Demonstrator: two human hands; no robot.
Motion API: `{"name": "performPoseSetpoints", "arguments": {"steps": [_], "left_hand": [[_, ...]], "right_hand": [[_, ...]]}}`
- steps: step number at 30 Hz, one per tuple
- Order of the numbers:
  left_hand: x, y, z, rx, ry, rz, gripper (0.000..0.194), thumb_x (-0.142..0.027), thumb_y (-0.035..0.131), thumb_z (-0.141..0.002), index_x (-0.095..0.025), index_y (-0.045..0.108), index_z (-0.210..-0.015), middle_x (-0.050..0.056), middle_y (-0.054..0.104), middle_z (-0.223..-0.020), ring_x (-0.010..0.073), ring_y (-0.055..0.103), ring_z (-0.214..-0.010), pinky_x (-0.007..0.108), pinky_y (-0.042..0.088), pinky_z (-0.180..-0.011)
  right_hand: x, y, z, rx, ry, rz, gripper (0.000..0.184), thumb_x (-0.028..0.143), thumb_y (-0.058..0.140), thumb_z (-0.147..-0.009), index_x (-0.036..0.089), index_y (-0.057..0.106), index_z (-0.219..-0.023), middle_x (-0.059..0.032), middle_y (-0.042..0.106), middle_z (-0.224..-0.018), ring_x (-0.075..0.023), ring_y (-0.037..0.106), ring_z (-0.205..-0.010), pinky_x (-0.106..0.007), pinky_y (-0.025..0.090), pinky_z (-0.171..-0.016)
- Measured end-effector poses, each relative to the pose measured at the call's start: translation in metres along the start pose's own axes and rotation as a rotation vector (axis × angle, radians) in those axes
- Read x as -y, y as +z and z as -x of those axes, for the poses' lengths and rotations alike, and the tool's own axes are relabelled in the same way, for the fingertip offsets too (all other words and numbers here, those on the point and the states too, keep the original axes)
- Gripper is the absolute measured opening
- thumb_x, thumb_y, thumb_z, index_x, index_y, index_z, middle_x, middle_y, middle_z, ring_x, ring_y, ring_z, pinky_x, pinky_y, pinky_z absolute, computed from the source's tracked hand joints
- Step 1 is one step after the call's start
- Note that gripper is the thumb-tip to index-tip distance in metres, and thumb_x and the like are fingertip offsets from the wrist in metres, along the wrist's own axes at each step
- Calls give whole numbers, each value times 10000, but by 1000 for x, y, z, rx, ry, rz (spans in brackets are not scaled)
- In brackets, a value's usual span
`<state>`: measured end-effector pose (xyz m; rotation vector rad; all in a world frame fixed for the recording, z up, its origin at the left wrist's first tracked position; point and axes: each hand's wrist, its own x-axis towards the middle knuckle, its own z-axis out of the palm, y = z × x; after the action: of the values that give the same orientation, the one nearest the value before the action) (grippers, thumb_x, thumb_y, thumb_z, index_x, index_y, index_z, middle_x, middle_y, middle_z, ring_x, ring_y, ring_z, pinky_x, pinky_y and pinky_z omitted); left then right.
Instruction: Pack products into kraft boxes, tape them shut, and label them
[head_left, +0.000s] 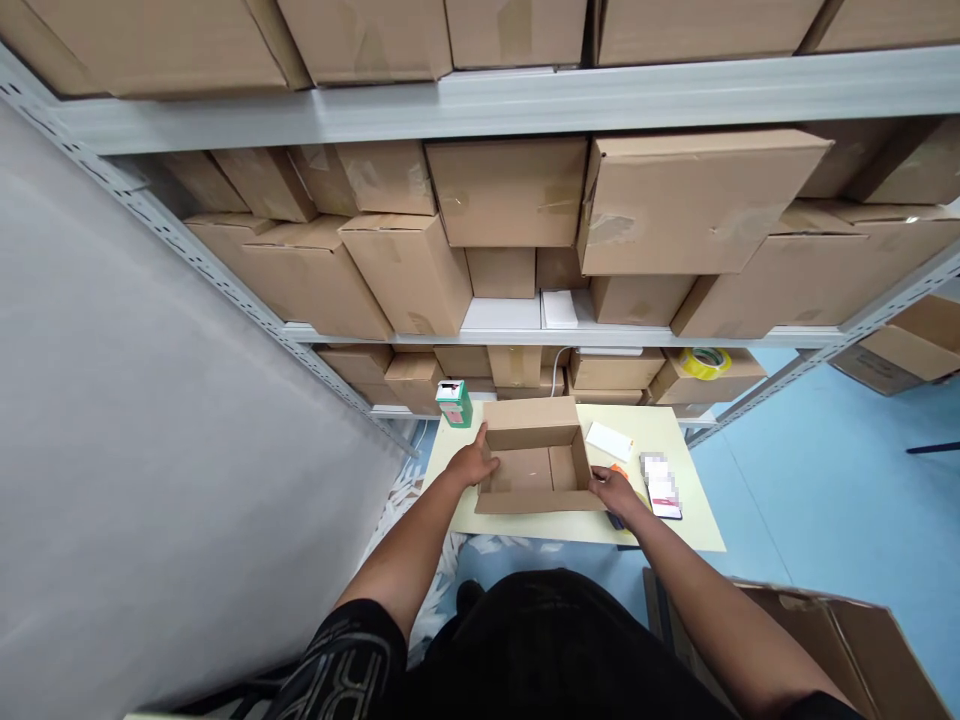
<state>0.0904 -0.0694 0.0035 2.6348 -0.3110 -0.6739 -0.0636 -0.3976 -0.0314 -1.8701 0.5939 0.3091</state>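
Note:
An open cardboard box (525, 438) rests on the pale yellow table, its flaps spread and the bare bottom showing inside. My left hand (471, 463) grips its left wall, thumb over the inner side and a finger along the outside. At the right wall, my right hand (611, 487) is closed on the edge near the front corner. Just behind that hand lies an orange item (619, 472), and a dark and yellow object, partly covered, sits below it. A phone (661, 488) with a lit screen lies farther right.
The table (697, 520) also carries a green-and-white carton (454, 404) and a white packet (609, 441). Shelves of boxes (667, 205) rise behind it, with yellow tape (705, 362) on a lower box. A wall (150, 420) bounds the left; a large carton (832, 640) stands right.

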Motion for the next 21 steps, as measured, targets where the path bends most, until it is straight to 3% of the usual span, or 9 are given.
{"name": "performPoseSetpoints", "arguments": {"steps": [5, 8, 11, 16, 21], "left_hand": [[2, 17, 27, -144, -88, 337, 946, -429, 702, -824, -216, 254, -1630, 142, 672, -1313, 294, 687, -1115, 348, 472, -947], [1, 29, 54, -68, -236, 737, 758, -508, 629, -874, -230, 415, -1546, 141, 619, -1406, 307, 634, -1218, 372, 515, -927], [-6, 39, 80, 29, -310, 1104, 672, -495, 612, -875, -280, 468, -1496, 111, 578, -1476, 308, 590, -1277, 389, 556, -882], [-18, 42, 123, -83, -140, 1350, 810, -407, 727, -783, -324, 437, -1536, 75, 541, -1528, 303, 590, -1277, 402, 535, -953], [-4, 41, 183, -189, 79, 1384, 978, -314, 809, -715, -279, 385, -1596, 89, 541, -1539, 344, 536, -1354, 420, 442, -1092]], "right_hand": [[-2, -4, -9, 48, -5, -17, 332, 379, 623, -725, 204, 734, -985, -43, 746, -859, -221, 667, -802, -272, 478, -666], [-1, -7, -15, 88, 20, -35, 308, 393, 611, -743, 205, 718, -962, -49, 739, -852, -205, 659, -778, -263, 471, -642], [3, -9, -17, 98, 25, -19, 262, 397, 599, -750, 207, 701, -900, -50, 722, -809, -206, 651, -759, -271, 465, -633], [17, -14, -5, 111, -67, 31, 242, 470, 587, -776, 230, 614, -771, -13, 652, -707, -206, 605, -699, -280, 430, -610], [43, -5, 18, 88, -213, 161, 380, 585, 591, -809, 252, 460, -680, 42, 492, -576, -188, 500, -598, -293, 375, -604]]}}
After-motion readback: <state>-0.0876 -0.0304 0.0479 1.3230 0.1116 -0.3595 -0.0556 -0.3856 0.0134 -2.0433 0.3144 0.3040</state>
